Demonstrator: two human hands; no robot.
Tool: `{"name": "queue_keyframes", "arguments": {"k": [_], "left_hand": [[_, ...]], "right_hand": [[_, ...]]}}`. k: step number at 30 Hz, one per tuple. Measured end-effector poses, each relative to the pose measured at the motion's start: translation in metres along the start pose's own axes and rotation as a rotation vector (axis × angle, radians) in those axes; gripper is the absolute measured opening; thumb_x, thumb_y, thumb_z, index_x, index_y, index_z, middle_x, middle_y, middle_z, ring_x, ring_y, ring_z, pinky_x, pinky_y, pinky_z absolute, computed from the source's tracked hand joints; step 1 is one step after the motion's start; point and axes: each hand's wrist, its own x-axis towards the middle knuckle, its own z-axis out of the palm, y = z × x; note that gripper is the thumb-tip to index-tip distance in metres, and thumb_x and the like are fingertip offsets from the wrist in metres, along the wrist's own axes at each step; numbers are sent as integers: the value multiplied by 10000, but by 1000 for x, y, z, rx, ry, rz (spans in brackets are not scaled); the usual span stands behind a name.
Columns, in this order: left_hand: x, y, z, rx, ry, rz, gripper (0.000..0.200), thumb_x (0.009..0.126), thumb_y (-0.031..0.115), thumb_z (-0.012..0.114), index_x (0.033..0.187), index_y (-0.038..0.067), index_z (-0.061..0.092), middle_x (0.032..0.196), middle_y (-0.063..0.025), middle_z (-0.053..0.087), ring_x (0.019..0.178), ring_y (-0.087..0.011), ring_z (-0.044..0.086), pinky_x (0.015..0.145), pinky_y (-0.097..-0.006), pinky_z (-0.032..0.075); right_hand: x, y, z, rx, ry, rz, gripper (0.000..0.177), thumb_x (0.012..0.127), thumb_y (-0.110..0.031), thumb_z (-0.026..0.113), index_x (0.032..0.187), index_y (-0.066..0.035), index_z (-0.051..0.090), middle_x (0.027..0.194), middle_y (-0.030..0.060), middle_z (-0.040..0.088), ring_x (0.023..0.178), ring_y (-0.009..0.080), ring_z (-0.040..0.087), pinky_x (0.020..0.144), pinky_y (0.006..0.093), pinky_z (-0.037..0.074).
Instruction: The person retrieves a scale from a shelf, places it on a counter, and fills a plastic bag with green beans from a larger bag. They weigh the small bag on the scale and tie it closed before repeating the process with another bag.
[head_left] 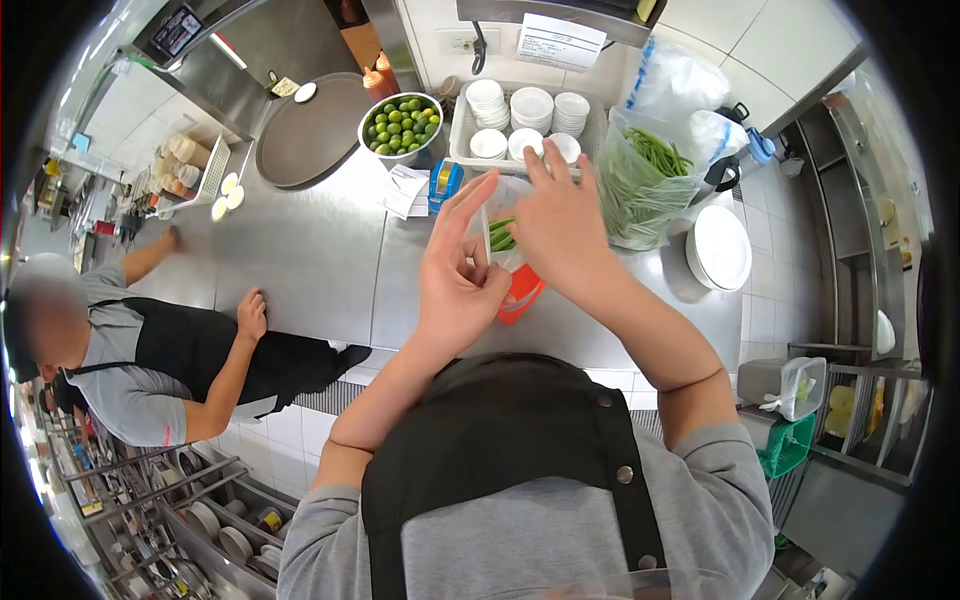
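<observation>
My left hand (457, 268) and my right hand (562, 222) are raised together over the steel counter (310, 250), both pinching a small clear plastic bag (503, 215) with green beans (502, 235) inside. An orange-red tool or container (521, 292) shows just under my hands; I cannot tell what it is. A large clear bag of green beans (645, 175) stands to the right of my right hand.
A metal bowl of limes (401, 125), a white basket of small white dishes (527, 115), a round dark tray (312, 130), paper slips (405, 190) and stacked white plates (720, 248) sit on the counter. A co-worker in a dark apron (190, 345) leans on its left edge.
</observation>
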Motion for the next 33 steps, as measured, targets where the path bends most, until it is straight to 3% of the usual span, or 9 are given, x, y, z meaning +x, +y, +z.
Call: {"name": "queue_keyframes", "arguments": {"k": [6,9,12,15,18,24,30,33], "left_hand": [[-1,-2,-8,35,59,9,827,688,-209,451,1484,16,435,1590,-70,389,672,-5,512,539,-179,363],[0,-2,-10,33,80,13,832,677,-199,464,1481,15,439,1576,-65,418,625,0,446,543,-177,352],[3,-7,-10,5,106,11,826,674,-195,469,1474,7,444,1570,-65,429,610,0,433,538,-178,362],[5,-6,-11,22,105,1,816,684,-194,468,1476,-4,436,1566,-65,433,607,-7,445,529,-181,390],[5,-8,-8,-23,113,-2,845,660,-185,495,1478,26,459,1531,-67,454,581,-9,424,500,-180,359],[5,-12,-8,-31,109,-7,875,644,-190,508,1485,47,468,1518,-64,456,576,-8,426,484,-175,343],[5,-12,-10,-66,112,-5,855,671,-209,498,1487,44,462,1549,-77,409,666,-10,533,501,-171,379],[6,-12,-11,-63,99,5,838,682,-211,490,1485,27,454,1568,-87,384,707,-15,565,510,-174,431]], "right_hand": [[8,-10,-10,316,206,-69,72,790,-112,703,803,-83,767,1406,156,567,1387,388,430,1149,664,217],[8,-9,-33,491,313,-157,39,776,-74,726,810,-54,731,1257,140,602,1260,356,519,1046,575,382],[4,-9,-41,745,157,-113,53,779,-47,711,823,-29,688,1065,130,605,1055,335,608,855,477,485],[-3,-16,-40,765,159,-107,70,785,-42,692,844,-16,667,925,137,587,884,346,639,724,427,509],[7,-9,-30,633,104,-94,97,765,-46,686,855,-10,681,863,156,598,829,360,650,728,455,518],[14,-11,-17,433,-68,-276,114,703,-63,696,785,16,689,879,206,632,820,388,672,706,461,535],[24,-11,-4,711,-105,-228,86,694,9,673,719,40,597,878,199,641,798,381,660,691,457,531],[25,-9,14,661,43,-301,137,726,-5,670,842,25,602,884,196,645,789,392,657,672,461,527]]}}
